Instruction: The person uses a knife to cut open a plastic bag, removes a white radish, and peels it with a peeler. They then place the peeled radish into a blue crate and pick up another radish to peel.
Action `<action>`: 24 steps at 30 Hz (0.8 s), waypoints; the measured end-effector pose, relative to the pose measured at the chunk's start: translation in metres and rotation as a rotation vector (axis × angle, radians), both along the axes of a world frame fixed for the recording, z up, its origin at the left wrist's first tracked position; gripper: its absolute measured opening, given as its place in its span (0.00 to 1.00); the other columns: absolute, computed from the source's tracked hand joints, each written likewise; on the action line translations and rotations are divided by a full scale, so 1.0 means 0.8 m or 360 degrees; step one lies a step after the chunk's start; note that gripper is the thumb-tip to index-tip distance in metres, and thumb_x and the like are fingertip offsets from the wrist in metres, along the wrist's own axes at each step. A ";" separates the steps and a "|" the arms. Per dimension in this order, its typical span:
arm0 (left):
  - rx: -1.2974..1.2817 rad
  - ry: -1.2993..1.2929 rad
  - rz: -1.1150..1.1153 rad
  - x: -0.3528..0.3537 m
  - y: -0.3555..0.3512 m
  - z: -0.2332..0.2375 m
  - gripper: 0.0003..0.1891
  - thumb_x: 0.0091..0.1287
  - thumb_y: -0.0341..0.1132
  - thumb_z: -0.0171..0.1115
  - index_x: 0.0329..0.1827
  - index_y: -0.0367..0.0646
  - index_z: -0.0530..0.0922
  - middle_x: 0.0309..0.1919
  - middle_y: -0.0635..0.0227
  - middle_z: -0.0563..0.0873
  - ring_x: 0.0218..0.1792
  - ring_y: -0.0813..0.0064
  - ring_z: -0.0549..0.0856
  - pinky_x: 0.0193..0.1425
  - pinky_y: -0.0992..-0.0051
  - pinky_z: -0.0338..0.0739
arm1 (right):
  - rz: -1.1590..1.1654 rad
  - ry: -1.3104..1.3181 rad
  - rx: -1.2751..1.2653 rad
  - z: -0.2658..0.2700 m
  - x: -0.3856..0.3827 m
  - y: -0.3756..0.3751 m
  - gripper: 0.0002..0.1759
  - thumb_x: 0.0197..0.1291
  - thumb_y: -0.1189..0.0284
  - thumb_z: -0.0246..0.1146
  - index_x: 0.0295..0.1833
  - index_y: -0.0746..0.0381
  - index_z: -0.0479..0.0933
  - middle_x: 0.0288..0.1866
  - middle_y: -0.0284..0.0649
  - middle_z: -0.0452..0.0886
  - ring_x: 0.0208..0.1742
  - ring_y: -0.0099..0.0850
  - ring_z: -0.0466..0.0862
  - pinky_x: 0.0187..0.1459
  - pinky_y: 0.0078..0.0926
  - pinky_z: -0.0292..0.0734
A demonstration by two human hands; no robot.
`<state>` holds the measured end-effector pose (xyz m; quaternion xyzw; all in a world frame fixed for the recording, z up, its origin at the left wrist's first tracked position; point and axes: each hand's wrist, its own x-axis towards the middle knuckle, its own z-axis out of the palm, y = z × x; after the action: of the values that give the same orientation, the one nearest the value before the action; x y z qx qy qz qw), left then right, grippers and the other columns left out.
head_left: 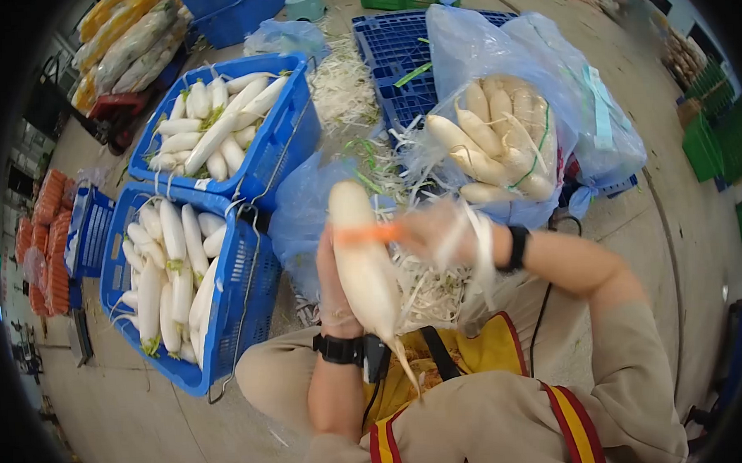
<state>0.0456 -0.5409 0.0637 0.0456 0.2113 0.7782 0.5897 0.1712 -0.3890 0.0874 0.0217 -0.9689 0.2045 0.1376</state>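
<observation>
A large white radish stands nearly upright in front of my body, its thin root tip pointing down towards my lap. Wrapped round its left side is my left hand, in what looks like a thin clear glove. My right hand, blurred by motion, grips an orange peeler that lies across the upper part of the radish. Pale peel strips hang by my right wrist. Below my hands, more peel is heaped on the floor.
Two blue crates of white radishes stand at the left. A plastic bag with unpeeled radishes lies on a blue pallet at the upper right. Peel litters the floor beyond. Orange bundles sit far left.
</observation>
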 end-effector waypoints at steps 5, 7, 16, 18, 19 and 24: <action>-0.0243 0.0196 0.0014 0.030 0.006 0.025 0.23 0.72 0.51 0.46 0.56 0.41 0.73 0.39 0.62 0.84 0.36 0.68 0.85 0.37 0.71 0.84 | -0.0431 -0.0186 -0.0481 -0.012 -0.027 0.061 0.11 0.65 0.69 0.54 0.48 0.61 0.75 0.30 0.49 0.79 0.30 0.38 0.82 0.29 0.33 0.76; -0.0097 0.0072 -0.0050 0.014 0.000 0.020 0.23 0.73 0.50 0.45 0.56 0.40 0.73 0.40 0.62 0.84 0.36 0.68 0.85 0.37 0.70 0.84 | 0.0043 -0.0010 -0.0384 0.008 0.010 0.015 0.07 0.61 0.72 0.57 0.44 0.60 0.75 0.27 0.45 0.77 0.24 0.40 0.79 0.26 0.36 0.75; -0.0331 0.0023 -0.0015 0.037 0.011 0.032 0.27 0.70 0.56 0.44 0.54 0.40 0.73 0.33 0.56 0.84 0.32 0.65 0.85 0.33 0.69 0.83 | -0.0403 -0.0007 -0.0400 0.000 -0.010 0.060 0.08 0.56 0.69 0.63 0.34 0.61 0.73 0.21 0.41 0.74 0.19 0.37 0.77 0.22 0.35 0.71; -0.0370 0.0161 0.0071 0.028 0.011 0.027 0.27 0.69 0.56 0.44 0.53 0.40 0.73 0.33 0.56 0.84 0.32 0.65 0.85 0.33 0.70 0.83 | -0.0141 0.0006 -0.0280 0.010 0.014 0.036 0.08 0.59 0.68 0.60 0.35 0.62 0.72 0.23 0.42 0.75 0.20 0.38 0.77 0.24 0.36 0.72; -0.0256 0.0018 0.0041 0.019 0.007 0.025 0.26 0.70 0.55 0.44 0.53 0.40 0.73 0.33 0.56 0.84 0.32 0.64 0.85 0.34 0.69 0.84 | 0.0106 0.0081 -0.0306 0.027 0.029 0.005 0.07 0.58 0.71 0.60 0.32 0.62 0.72 0.23 0.42 0.74 0.23 0.39 0.78 0.26 0.37 0.73; -0.0034 -0.0147 -0.0157 0.007 0.003 0.004 0.26 0.70 0.55 0.45 0.53 0.40 0.73 0.34 0.56 0.83 0.32 0.65 0.85 0.36 0.68 0.84 | 0.0181 0.0214 -0.0421 -0.014 0.013 0.010 0.06 0.63 0.70 0.56 0.43 0.57 0.74 0.24 0.43 0.77 0.21 0.34 0.80 0.22 0.29 0.75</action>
<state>0.0515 -0.5387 0.0671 0.0136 0.1897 0.7471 0.6370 0.1820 -0.3807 0.0763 0.0719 -0.9193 0.3358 0.1921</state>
